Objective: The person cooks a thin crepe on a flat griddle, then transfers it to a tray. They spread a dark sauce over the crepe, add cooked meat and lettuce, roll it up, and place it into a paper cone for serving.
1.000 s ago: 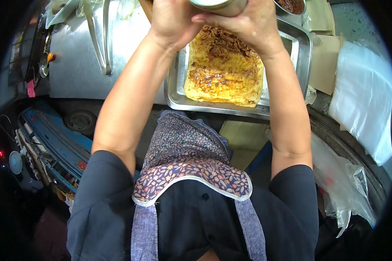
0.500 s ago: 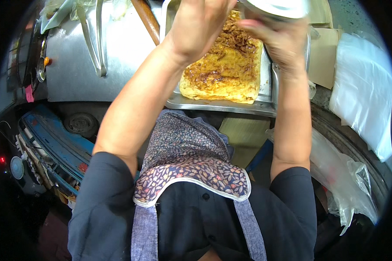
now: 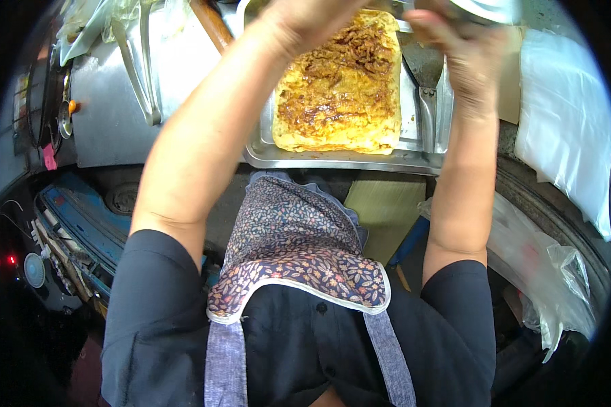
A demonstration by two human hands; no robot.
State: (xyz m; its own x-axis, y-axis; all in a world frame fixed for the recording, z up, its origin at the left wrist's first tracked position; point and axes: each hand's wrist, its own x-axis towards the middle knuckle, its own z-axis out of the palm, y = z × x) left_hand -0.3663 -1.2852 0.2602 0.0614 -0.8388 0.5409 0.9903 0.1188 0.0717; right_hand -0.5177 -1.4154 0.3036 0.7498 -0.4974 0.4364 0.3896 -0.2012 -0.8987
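Observation:
A square yellow slab of food (image 3: 339,129), like a thick omelette or flatbread, lies in a metal tray (image 3: 285,160). Brown sauce coats its top, and dark shredded topping (image 3: 363,51) is heaped toward the far side. Above the tray's far right, my right hand (image 3: 471,57) grips a round metal container (image 3: 490,9), cut off by the upper edge. My left hand (image 3: 312,15) reaches over the slab's far left corner, its fingers out of the picture. A long-handled metal tool (image 3: 426,115) rests in the tray on the slab's right.
Metal tongs (image 3: 142,74) and a brown wooden handle (image 3: 212,26) lie on the steel counter (image 3: 108,129) at left. Clear plastic bags (image 3: 563,122) are stacked at right, beside cardboard (image 3: 510,81). Another plastic bag (image 3: 543,271) hangs below them.
My right hand and the container have shifted right, and my left hand has moved farther up, out of view. More of the slab and the long-handled tool shows now.

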